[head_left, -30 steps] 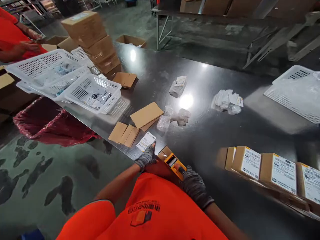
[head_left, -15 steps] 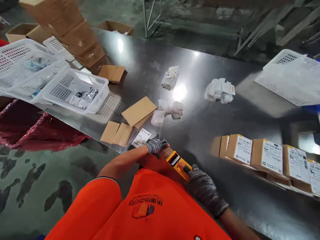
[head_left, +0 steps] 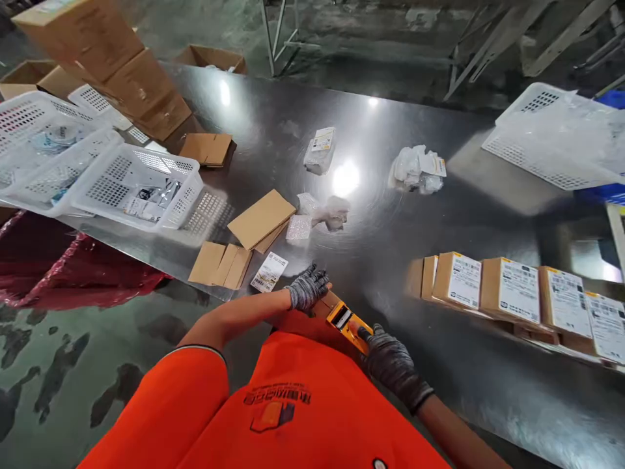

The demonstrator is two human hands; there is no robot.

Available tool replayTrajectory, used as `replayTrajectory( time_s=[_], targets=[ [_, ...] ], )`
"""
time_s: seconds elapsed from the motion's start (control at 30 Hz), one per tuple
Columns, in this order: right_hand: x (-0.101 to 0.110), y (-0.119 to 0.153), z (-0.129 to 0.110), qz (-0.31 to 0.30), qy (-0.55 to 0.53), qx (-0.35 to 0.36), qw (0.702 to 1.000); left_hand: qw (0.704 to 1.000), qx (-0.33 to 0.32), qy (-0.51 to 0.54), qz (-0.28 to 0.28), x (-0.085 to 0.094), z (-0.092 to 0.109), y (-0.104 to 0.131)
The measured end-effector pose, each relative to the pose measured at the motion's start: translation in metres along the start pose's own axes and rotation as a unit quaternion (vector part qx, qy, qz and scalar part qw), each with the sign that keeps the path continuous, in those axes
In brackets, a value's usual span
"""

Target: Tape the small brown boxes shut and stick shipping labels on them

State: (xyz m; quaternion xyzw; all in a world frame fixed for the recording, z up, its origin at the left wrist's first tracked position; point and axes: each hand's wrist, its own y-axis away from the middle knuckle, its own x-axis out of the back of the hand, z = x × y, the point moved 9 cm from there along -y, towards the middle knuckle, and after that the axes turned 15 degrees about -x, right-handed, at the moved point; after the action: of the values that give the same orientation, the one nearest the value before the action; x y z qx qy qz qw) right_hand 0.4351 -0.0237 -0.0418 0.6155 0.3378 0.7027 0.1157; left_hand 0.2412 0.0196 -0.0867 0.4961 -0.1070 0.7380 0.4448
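If your L hand, flat on box, slips, yellow tool gripped in R hand, L's 4 o'clock, cd skid

Glossy metal table, matt cardboard boxes, knitted cloth gloves, smooth plastic device

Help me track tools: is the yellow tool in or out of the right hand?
In: the right hand has its thumb on the yellow tool.

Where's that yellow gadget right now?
In the head view, the yellow gadget is in the person's right hand, below the picture's centre, just to the right of the left hand.
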Motion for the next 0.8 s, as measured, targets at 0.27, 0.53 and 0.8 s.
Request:
replayTrajectory(
  time_s=[0.27,0.53,0.8],
  targets=[
    [0.003,0.009,-0.005,-0.011,0.000,-0.012,1.000,0.998,-0.047,0.044,0.002,-0.006,0.014,-0.006],
    [-0.009,0.022,0.003,-0.038,-0.026,-0.017,0.999,0.999,-0.035,0.002,0.005,-0.013,0.033,-0.011],
    [-0.060,0.087,0.012,0.024,-0.134,-0.049,0.989,0.991,-0.131,-0.017,-0.023,-0.040,0.078,-0.015]
  ],
)
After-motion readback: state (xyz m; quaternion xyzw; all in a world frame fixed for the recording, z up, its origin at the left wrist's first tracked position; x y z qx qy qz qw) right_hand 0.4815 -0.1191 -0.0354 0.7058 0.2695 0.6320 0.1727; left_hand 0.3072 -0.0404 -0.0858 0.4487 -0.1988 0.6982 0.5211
